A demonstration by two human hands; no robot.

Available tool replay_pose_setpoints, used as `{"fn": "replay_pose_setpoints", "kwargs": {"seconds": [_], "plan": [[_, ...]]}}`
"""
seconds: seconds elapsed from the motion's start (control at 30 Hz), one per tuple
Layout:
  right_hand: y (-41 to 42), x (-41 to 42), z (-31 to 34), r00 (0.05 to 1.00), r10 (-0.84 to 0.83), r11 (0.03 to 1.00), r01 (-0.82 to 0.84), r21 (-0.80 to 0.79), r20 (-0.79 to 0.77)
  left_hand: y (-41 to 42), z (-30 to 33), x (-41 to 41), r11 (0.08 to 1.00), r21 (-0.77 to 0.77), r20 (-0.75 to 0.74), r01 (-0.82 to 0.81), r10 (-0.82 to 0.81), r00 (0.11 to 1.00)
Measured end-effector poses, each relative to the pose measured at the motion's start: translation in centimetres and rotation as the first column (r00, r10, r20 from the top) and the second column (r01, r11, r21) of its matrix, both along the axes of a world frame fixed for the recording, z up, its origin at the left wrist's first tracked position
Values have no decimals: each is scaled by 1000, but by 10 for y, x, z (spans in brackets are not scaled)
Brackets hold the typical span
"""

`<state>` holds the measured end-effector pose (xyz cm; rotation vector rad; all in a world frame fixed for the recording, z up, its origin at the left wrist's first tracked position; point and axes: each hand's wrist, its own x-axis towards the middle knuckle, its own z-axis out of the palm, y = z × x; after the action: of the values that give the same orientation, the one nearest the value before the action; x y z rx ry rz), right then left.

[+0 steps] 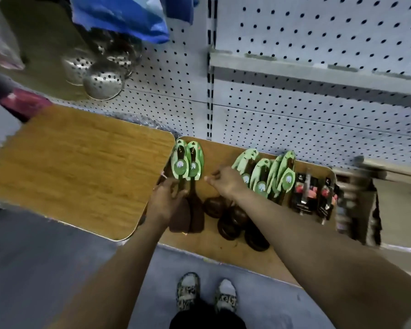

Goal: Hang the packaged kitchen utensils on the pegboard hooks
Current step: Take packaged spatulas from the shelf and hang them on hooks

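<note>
Two dark spatulas on green oval cards [187, 162] lie on the low wooden shelf [223, 255]; the left hand [167, 200] grips their handles, while the right hand [226, 181], fingers loosely curled, hovers beside them holding nothing.

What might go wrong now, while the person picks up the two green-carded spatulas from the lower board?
1. The left hand grips two spatulas together by their handles; one may slip out while being lifted.
2. The right hand hovers close to the row of green-carded ladles, which lean on one another; a bump may topple them.
3. The raised wooden board lies beside the spatulas, so their green cards may catch on its edge.
</note>
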<state>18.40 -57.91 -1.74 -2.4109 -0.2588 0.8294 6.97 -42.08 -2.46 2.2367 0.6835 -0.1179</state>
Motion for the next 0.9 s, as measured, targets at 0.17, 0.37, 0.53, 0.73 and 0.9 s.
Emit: {"fn": "replay_pose_setpoints", "kwargs": {"seconds": [0.17, 0.37, 0.53, 0.73, 0.9], "plan": [[37, 5, -51, 987, -101, 995, 98, -24, -122, 16, -26, 2, 1000, 7, 37, 20, -21, 999], [73, 5, -81, 972, -199, 970, 177, -167, -125, 31, -37, -3, 997, 32, 31, 72, -73, 997], [86, 5, -91, 968, -234, 947, 205, -246, -93, 42, -41, 0, 997, 29, 40, 75, -76, 996], [77, 15, -89, 920, -365, 931, 362, -46, -141, 39, -43, 9, 997, 15, 31, 81, -82, 996], [59, 18, -66, 873, -475, 838, 486, 249, -109, 26, -50, 26, 999, 3, -9, 41, -41, 999]]}}
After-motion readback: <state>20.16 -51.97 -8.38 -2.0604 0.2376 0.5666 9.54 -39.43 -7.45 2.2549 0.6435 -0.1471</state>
